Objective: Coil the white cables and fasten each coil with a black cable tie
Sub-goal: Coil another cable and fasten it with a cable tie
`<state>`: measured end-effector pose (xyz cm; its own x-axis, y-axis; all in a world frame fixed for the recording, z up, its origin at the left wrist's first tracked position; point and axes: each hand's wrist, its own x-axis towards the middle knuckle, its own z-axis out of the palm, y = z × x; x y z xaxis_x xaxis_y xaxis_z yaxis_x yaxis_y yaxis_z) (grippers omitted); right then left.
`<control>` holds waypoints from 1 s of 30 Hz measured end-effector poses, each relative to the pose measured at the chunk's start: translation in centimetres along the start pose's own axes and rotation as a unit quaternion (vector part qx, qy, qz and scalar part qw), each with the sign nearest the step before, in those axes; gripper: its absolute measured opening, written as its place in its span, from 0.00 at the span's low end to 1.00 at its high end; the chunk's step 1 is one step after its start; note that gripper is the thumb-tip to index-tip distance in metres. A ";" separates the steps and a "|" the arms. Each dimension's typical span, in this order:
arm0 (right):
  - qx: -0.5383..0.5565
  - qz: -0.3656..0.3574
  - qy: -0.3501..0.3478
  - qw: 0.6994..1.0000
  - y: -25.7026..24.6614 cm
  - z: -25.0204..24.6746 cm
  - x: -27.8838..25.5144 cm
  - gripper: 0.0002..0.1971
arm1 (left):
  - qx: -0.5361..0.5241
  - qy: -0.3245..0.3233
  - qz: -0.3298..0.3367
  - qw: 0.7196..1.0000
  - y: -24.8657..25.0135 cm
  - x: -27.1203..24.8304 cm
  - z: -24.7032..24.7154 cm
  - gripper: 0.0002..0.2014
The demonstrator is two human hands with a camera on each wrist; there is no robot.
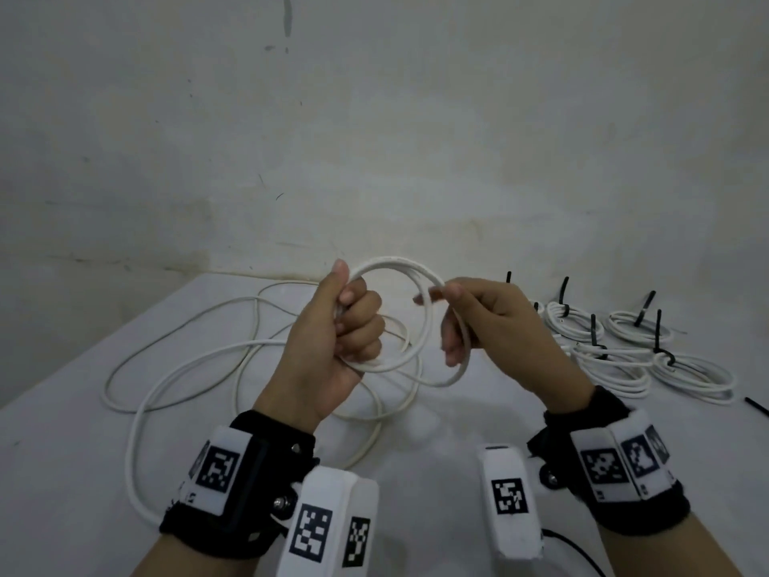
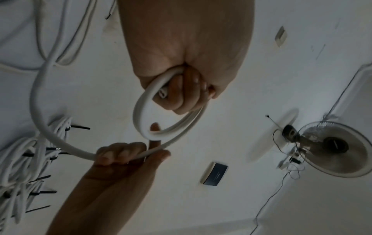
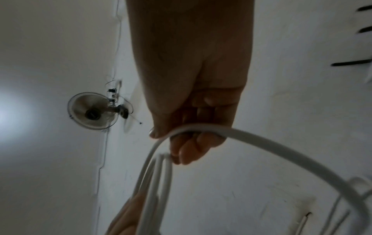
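My left hand [image 1: 347, 326] grips a small coil of white cable [image 1: 395, 266] in a fist above the table, thumb up. The coil's loops [image 2: 145, 101] run through that fist [image 2: 187, 89]. My right hand [image 1: 462, 314] holds the trailing strand of the same cable [image 3: 261, 139] at the coil's right side, fingers curled round it [image 3: 193, 139]. The rest of the cable [image 1: 179, 360] lies in loose loops on the white table [image 1: 62, 451]. Several finished coils [image 1: 624, 360] with black cable ties [image 1: 643, 310] lie at the right.
A loose black tie [image 1: 755, 406] lies near the table's right edge. A stained white wall [image 1: 374, 139] rises right behind the table. The wrist views look up at a wall fan [image 2: 330, 146] and a thin wire on the wall.
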<state>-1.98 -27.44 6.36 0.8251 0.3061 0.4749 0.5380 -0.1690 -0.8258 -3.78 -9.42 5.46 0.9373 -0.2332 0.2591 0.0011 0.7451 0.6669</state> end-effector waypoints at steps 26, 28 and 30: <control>-0.015 -0.050 0.018 0.998 3.4 -1.8 -0.1 0.10 | -0.183 0.057 0.159 0.968 3.9 0.4 -3.5 0.24; -0.127 -0.068 0.023 0.989 3.1 -1.5 -0.1 0.09 | -0.163 0.074 0.168 0.969 3.9 0.3 -3.3 0.23; -0.241 -0.104 -0.005 0.965 2.3 -0.8 -0.1 0.09 | -0.113 0.093 0.179 0.973 3.9 0.4 -3.2 0.22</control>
<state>-0.71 -28.65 4.63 0.6900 0.3883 0.6108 0.7116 -0.5181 -0.4746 -2.31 -4.62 5.94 0.9387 0.1674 0.3012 -0.2795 0.8811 0.3814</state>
